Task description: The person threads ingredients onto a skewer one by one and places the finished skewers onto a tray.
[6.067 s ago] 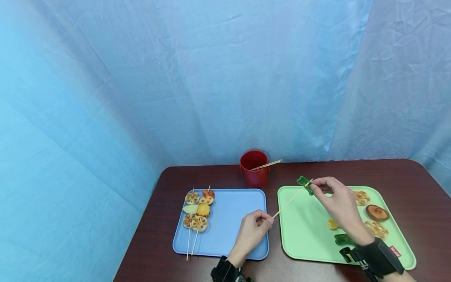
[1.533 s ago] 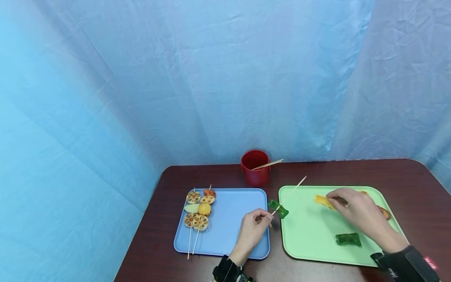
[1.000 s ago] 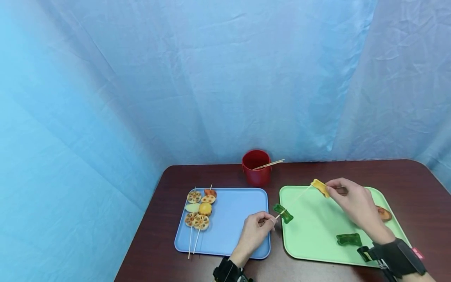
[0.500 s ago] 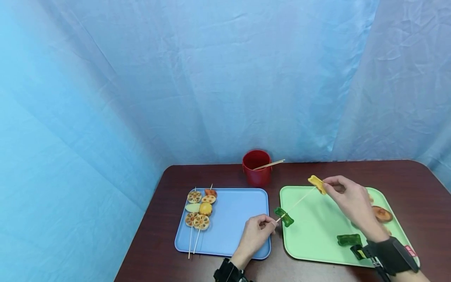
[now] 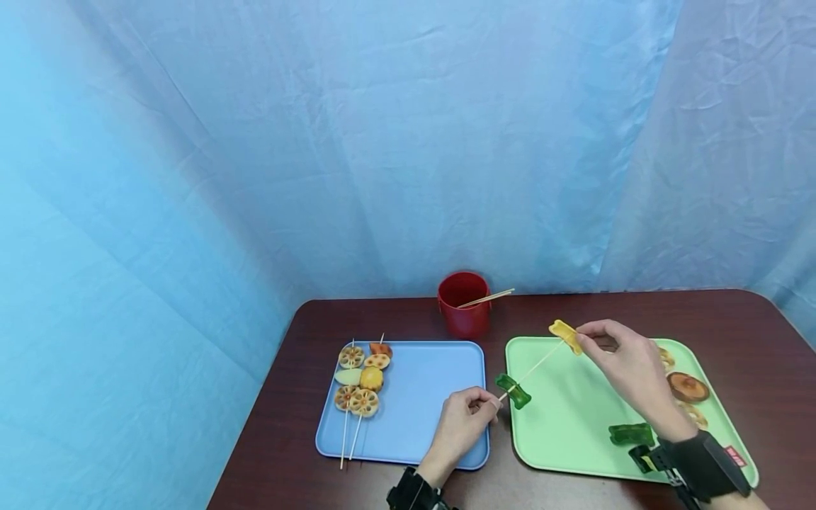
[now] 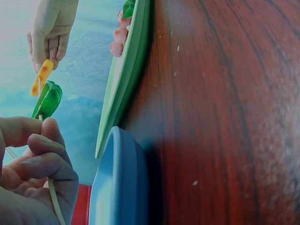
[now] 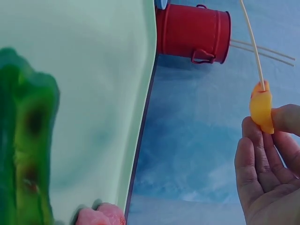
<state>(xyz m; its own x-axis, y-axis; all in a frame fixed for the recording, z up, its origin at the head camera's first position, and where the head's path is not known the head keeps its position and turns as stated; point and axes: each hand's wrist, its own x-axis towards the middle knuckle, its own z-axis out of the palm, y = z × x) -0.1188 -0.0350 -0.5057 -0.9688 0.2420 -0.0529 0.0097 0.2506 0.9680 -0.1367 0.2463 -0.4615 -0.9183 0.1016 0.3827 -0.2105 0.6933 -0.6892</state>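
My left hand [image 5: 468, 414], over the right edge of the blue tray [image 5: 433, 368], pinches a thin wooden skewer [image 5: 537, 365] near its lower end. A green pepper piece [image 5: 513, 392] is threaded on it just beyond the fingertips, clearly seen in the left wrist view. Between thumb and fingers, my right hand [image 5: 621, 361] pinches a yellow pepper piece [image 5: 564, 336] above the far side of the green tray [image 5: 561, 432]. At the skewer's upper end, the tip meets the yellow pepper piece [image 7: 261, 108] in the right wrist view.
Two loaded skewers with lotus root slices [image 5: 364, 401] lie on the blue tray's left side. A red bucket [image 5: 464, 319] behind holds more skewers. The green tray carries another green pepper piece [image 5: 631, 433], a mushroom [image 5: 688, 387], lotus root slices and pink lumps [image 6: 119, 36].
Over these seconds the green pepper piece slid down the skewer to my left hand. My right hand picked up the yellow pepper piece from the green tray and brought it to the skewer's tip.
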